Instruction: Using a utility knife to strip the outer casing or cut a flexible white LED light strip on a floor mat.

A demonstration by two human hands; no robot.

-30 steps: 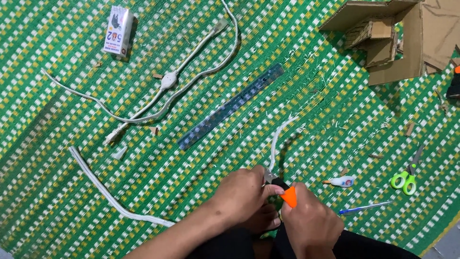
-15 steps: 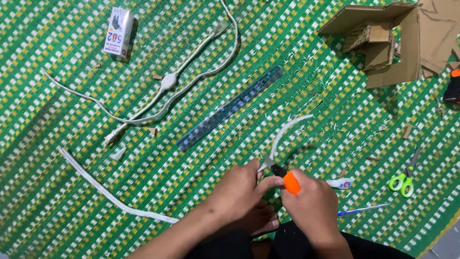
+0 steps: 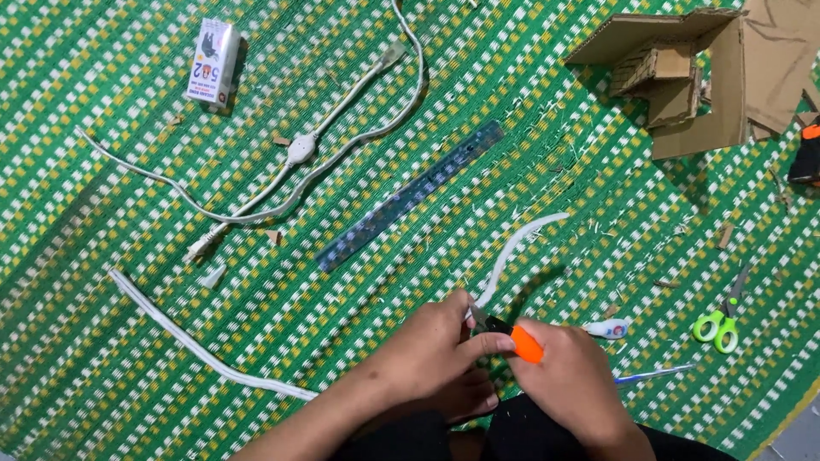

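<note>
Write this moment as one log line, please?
left hand: grips white cable strip | right hand: holds orange-handled tool at strip | nearby: blue ruler, green scissors | surface: green woven mat

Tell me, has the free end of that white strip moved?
Yes. The white strip has swung its free end up and right, away from the blue ruler, toward the cardboard.

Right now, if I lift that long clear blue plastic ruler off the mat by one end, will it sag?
The clear blue plastic ruler looks thin and flat, so probably light, flexing slightly rather than flopping. It shouldn't roll, though it may slide on the green woven mat.
</note>
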